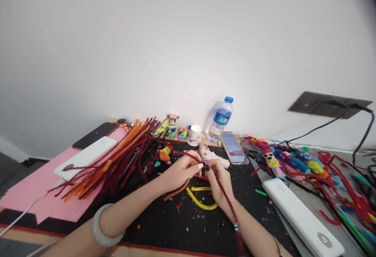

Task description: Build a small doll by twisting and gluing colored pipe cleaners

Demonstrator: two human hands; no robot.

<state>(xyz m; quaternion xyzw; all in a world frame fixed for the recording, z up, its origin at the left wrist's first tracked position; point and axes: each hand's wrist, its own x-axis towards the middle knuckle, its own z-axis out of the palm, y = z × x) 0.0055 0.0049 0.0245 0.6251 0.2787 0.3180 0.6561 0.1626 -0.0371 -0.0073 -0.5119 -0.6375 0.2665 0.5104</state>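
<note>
Over the middle of the black mat (199,225), my left hand (183,171) and my right hand (220,178) meet, both with fingers pinched. A dark red pipe cleaner (225,194) runs between them and trails down over my right forearm. At my left fingers an orange pipe cleaner (178,189) hangs down; whether I grip it is hidden. Just below the hands lies a curved yellow pair of scissors or loop (199,202), partly covered. Left of my left hand sits a small orange and dark red pipe-cleaner figure (165,154).
A bundle of red and orange pipe cleaners (129,155) lies on pink sheets (26,194) at left. Behind stand a paper cup (194,135), a water bottle (221,119) and a phone (234,149). Finished figures (273,161) and a white lamp-like bar (302,216) are at right.
</note>
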